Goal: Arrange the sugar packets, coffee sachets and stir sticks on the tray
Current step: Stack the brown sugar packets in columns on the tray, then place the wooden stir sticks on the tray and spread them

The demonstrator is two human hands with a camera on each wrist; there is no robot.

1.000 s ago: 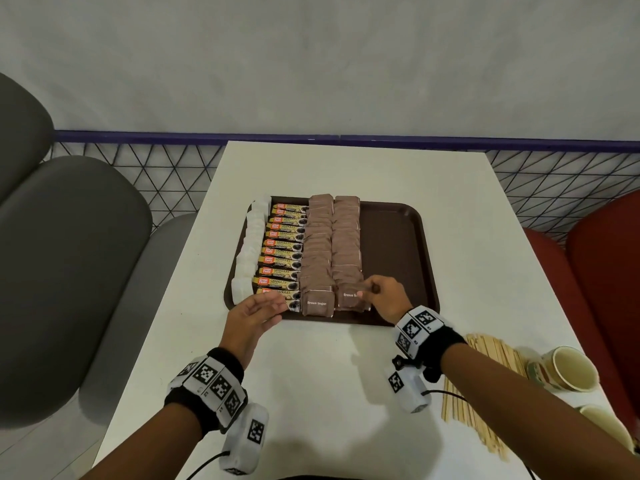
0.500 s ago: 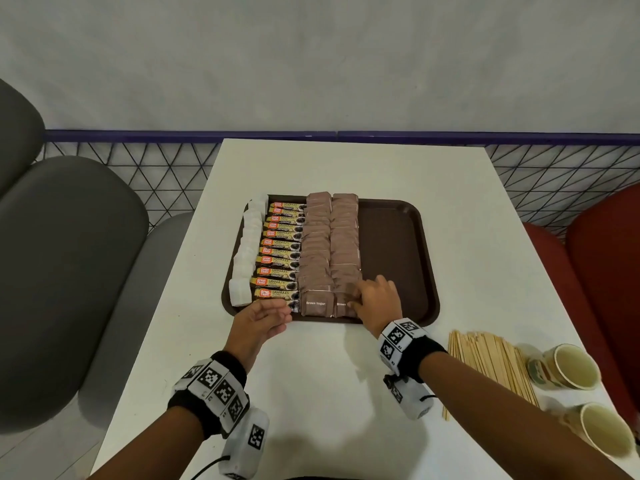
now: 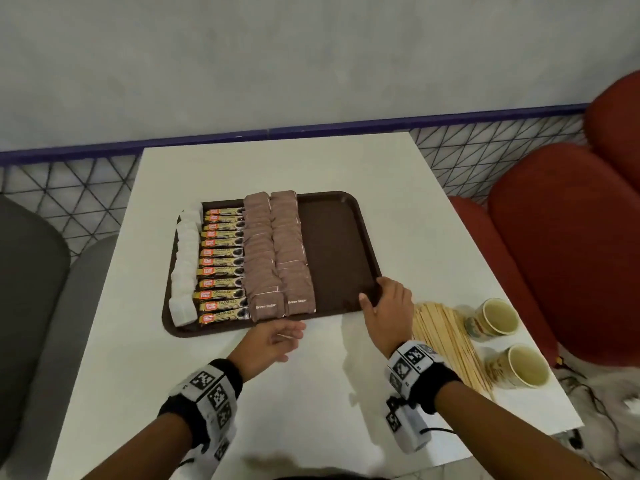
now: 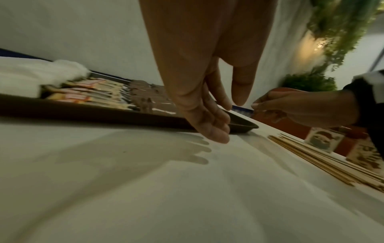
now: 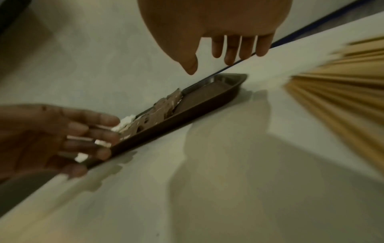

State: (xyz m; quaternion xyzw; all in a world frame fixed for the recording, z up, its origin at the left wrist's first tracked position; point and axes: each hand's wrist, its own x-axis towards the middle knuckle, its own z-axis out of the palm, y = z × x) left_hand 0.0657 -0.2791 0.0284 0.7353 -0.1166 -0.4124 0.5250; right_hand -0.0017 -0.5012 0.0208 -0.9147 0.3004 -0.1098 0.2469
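Observation:
A brown tray (image 3: 337, 251) sits mid-table. It holds a column of white sugar packets (image 3: 185, 268), a column of coffee sachets (image 3: 221, 268) and two columns of brown sugar packets (image 3: 277, 258); its right third is bare. My right hand (image 3: 372, 291) hovers open and empty over the tray's near right corner (image 5: 232, 88), with its fingers (image 5: 229, 54) held straight. My left hand (image 3: 291, 336) is open and empty just in front of the tray's near edge (image 4: 104, 115). A pile of wooden stir sticks (image 3: 446, 341) lies on the table, just right of my right wrist.
Two paper cups (image 3: 491, 318) (image 3: 517, 367) stand right of the sticks near the table's right edge. Red seats (image 3: 554, 237) lie beyond that edge and grey seats (image 3: 31, 289) to the left. A mesh railing (image 3: 86, 188) runs behind the white table (image 3: 311, 393).
My right hand left the front brown sugar packets and moved right to the tray's near right corner. My left hand slid right along the tray's front edge. The head view swung right.

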